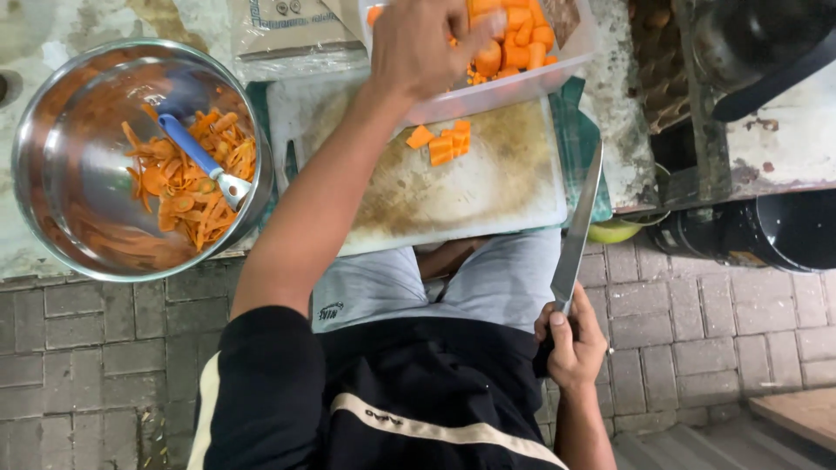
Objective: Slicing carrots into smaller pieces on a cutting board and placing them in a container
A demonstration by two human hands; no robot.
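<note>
Carrot chunks (514,39) fill a clear plastic tub (570,52) at the far edge of the white cutting board (435,196), right under the left hand (418,39), whose fingers (470,35) curl loosely down over the pile; whether they grip any pieces cannot be told. A few more cut carrot pieces (444,144) lie on the board just below that hand, touching one another. The right hand (570,339) sits well apart, near the person's hip, its fingers wrapped tightly round the dark handle of a long knife (576,226), the blade pointing up past the board's right edge. Left of the left forearm, a steel bowl (61,165) on the bench holds orange peelings (187,178) and a blue-handled peeler (200,161).
</note>
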